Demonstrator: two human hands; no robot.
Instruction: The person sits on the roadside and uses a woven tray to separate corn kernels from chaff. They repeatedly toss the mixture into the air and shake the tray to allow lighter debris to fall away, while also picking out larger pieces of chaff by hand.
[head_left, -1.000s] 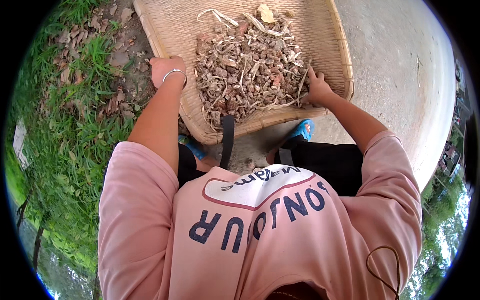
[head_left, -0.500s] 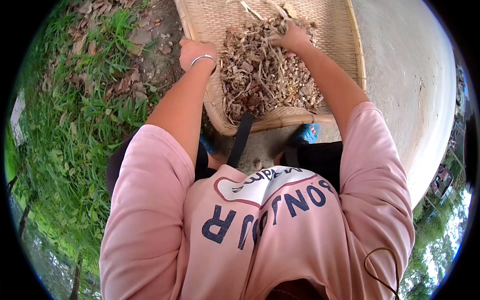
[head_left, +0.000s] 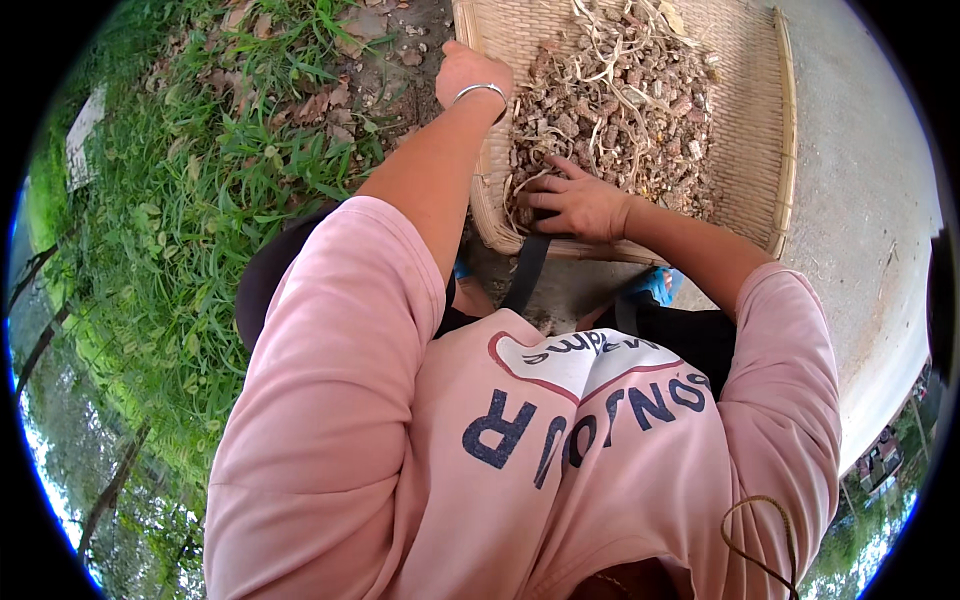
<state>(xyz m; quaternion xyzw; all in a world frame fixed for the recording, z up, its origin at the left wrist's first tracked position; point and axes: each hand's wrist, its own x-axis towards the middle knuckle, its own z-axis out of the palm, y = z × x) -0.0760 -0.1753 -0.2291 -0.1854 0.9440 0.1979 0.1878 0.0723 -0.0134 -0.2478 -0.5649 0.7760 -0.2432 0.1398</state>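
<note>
My left hand (head_left: 472, 78) is closed round the left rim of a shallow woven bamboo tray (head_left: 765, 130); a silver bangle circles that wrist. In the tray lies a heap of brown crumbly chunks (head_left: 640, 105) mixed with pale dry strands. My right hand (head_left: 580, 205) rests at the near left corner of the heap, palm down. Its fingers are spread and reach into the brown pieces, with the fingertips partly hidden among them. A black strap (head_left: 527, 270) hangs over the near rim, just below the right hand.
Green grass (head_left: 230, 180) and dry leaves cover the ground on the left. Pale concrete (head_left: 860, 170) stretches along the right. My feet in blue footwear (head_left: 660, 285) stand close to the tray's near edge.
My right hand has left the strands at the far side and come down to the near left corner of the heap. My left hand keeps its hold on the rim; the view has shifted.
</note>
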